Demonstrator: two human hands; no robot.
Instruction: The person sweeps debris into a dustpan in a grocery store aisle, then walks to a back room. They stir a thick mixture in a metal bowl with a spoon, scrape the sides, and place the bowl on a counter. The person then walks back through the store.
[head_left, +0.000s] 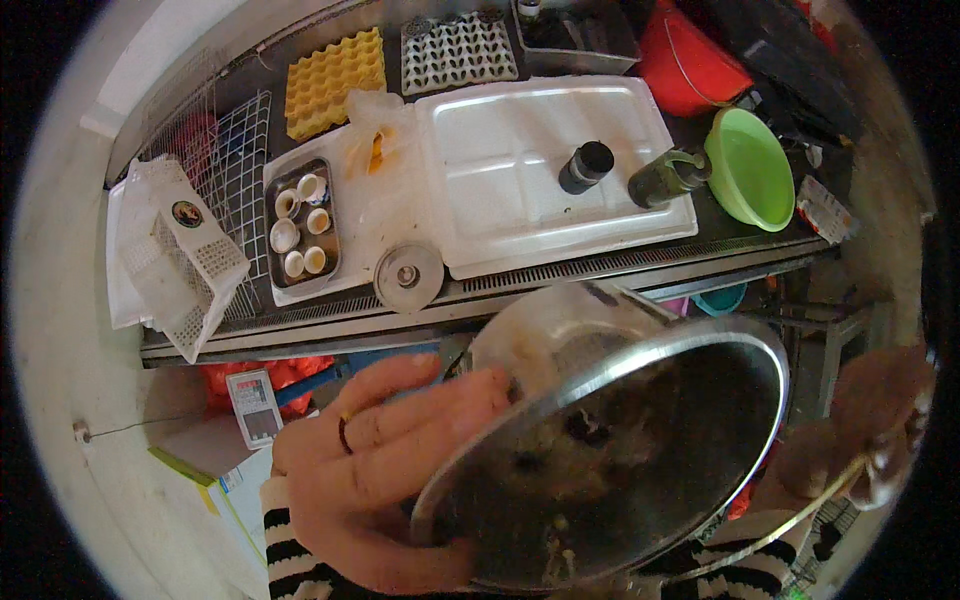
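Observation:
My left hand (390, 465) grips the left rim of a large round metal pan (615, 442), thumb inside and fingers outside; a ring is on one finger. The pan is tilted, its dark interior facing me, with small bits in it. At the far right my right hand (862, 427), blurred and in shade, is closed round a thin pale stick or handle (810, 510) that slants down to the pan's lower side. Behind the pan shows a pale, stained round vessel (555, 330). On the counter beyond, a round glass lid (409, 276) lies near the front edge.
A metal tray (337, 255) of small cups, a white foam lid (540, 217), a dark jar (586, 166), a green bottle (660, 180) and a green basin (750, 169) stand on the counter. Egg trays (334, 82), a red bucket (686, 60) and a white plastic basket (187, 255) are around them.

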